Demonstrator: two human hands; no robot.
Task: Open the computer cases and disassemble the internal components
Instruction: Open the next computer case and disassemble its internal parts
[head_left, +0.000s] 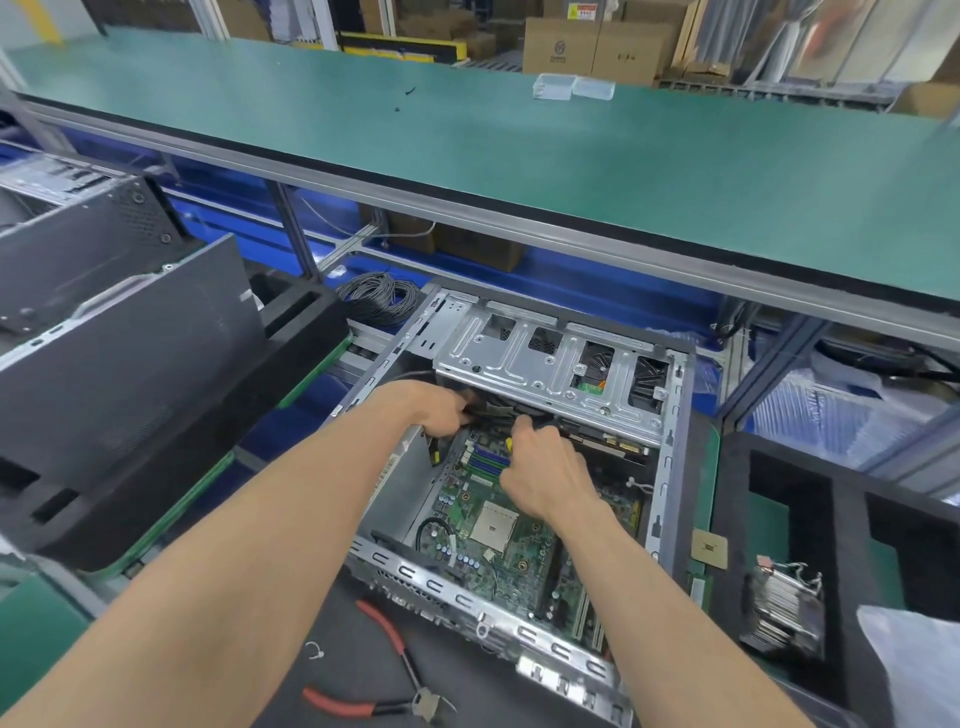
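Observation:
An open computer case lies on its side in front of me, its green motherboard exposed with a bare CPU socket in the middle. A silver drive cage spans the far end. My left hand reaches under the cage's near edge and grips a bundle of black cables. My right hand is just to its right over the blue memory slots, fingers curled around something small with a yellow tip; what it holds is mostly hidden.
Red-handled pliers lie on the black mat near the case. A removed CPU chip and a heatsink sit at right on black foam. Dark case panels lean at left. A coil of cable lies behind, under the green shelf.

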